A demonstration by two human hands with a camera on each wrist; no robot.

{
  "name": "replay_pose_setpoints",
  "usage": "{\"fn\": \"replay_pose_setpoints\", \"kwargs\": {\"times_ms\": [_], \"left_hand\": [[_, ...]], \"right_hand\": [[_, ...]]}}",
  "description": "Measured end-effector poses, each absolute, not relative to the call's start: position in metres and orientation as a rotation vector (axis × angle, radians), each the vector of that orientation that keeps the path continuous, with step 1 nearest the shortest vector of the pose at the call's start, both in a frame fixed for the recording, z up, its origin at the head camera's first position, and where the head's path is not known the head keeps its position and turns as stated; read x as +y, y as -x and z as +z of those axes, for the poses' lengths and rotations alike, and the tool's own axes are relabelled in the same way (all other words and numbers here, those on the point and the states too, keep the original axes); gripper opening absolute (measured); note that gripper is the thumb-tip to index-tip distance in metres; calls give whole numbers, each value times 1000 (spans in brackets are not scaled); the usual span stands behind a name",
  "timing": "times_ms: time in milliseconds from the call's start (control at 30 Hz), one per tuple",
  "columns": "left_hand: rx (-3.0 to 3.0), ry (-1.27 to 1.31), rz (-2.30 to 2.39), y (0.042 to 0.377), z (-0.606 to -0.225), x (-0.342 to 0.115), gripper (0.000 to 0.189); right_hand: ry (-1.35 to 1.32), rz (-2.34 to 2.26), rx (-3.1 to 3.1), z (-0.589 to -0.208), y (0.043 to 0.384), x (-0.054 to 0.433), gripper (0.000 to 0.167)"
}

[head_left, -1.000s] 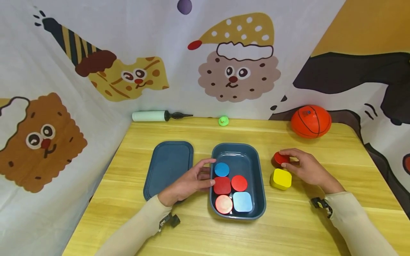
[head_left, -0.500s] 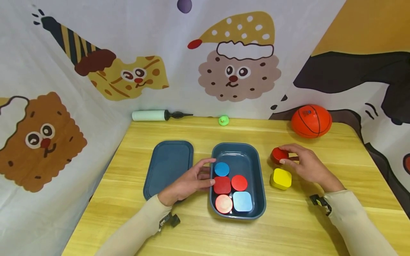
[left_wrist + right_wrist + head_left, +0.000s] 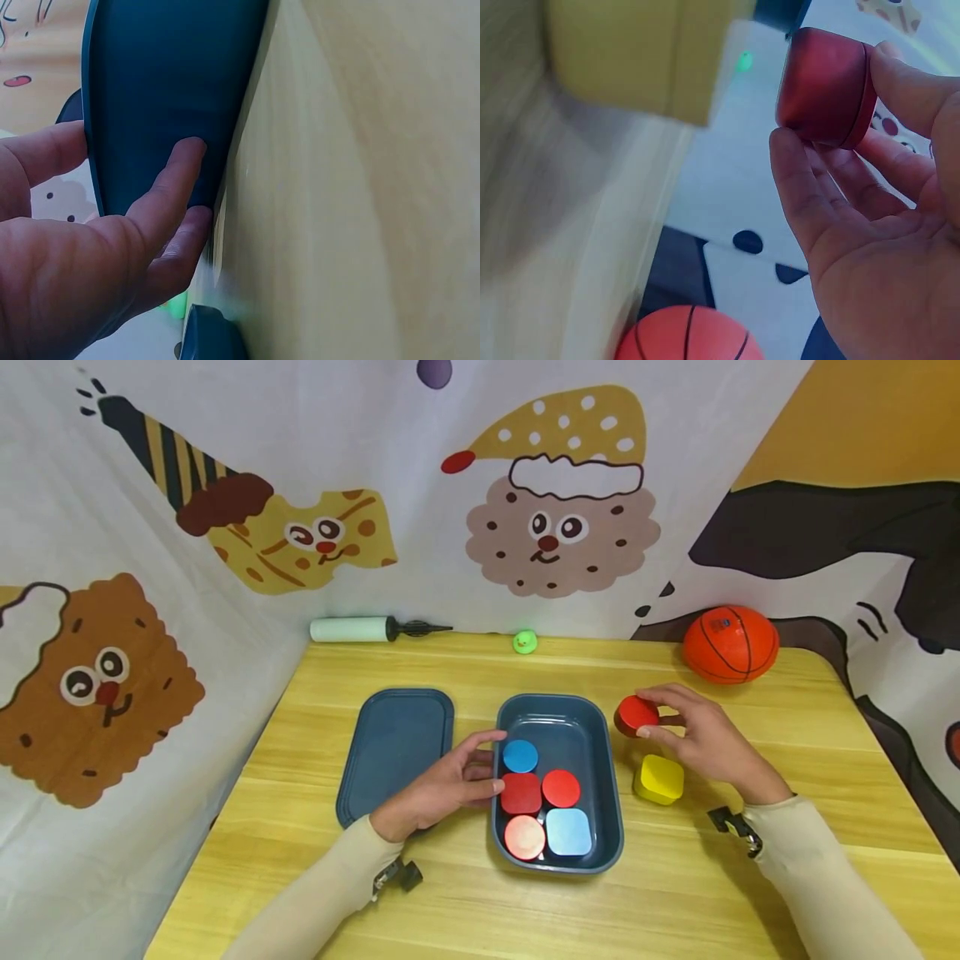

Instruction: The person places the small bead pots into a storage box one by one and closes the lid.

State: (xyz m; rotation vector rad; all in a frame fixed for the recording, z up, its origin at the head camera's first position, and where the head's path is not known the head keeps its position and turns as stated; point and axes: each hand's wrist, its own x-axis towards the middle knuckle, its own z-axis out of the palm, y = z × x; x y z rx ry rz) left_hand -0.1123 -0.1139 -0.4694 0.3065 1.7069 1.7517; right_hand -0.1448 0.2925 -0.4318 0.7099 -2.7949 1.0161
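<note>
In the head view my right hand (image 3: 708,735) grips a small red round tin (image 3: 636,717) between thumb and fingers, right of the dark blue box (image 3: 611,760). The right wrist view shows this red tin (image 3: 829,86) raised off the table. Just nearer than it stands a squarish yellow tin (image 3: 660,779). My left hand (image 3: 442,789) touches the box's left side; in the left wrist view its fingers (image 3: 176,176) lie against the outer wall, one fingertip at the rim. Inside the box sit several tins: blue round (image 3: 520,757), dark red square, red round, pale red round and light blue square (image 3: 568,832).
A flat dark blue lid (image 3: 397,752) lies left of the box. Along the back edge are a hand pump (image 3: 352,629), a green toy duck (image 3: 525,642) and an orange-red ball (image 3: 731,645). A printed cloth hangs behind the wooden table.
My right hand has lifted the red tin and carried it left, toward the box. The left hand stays at the box's side.
</note>
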Motion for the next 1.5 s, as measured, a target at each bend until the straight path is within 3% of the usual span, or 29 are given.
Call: {"fn": "replay_pose_setpoints", "kwargs": {"times_ms": [667, 1000, 1500], "left_hand": [[1690, -302, 1763, 114, -470, -114, 79], [1688, -297, 1761, 115, -470, -114, 78], [1686, -305, 1763, 115, -471, -114, 77]], "right_hand": [[-839, 1055, -2810, -427, 146, 223, 53], [-1004, 831, -2843, -440, 146, 194, 57], [-1043, 501, -2982, -449, 141, 181, 52]]}}
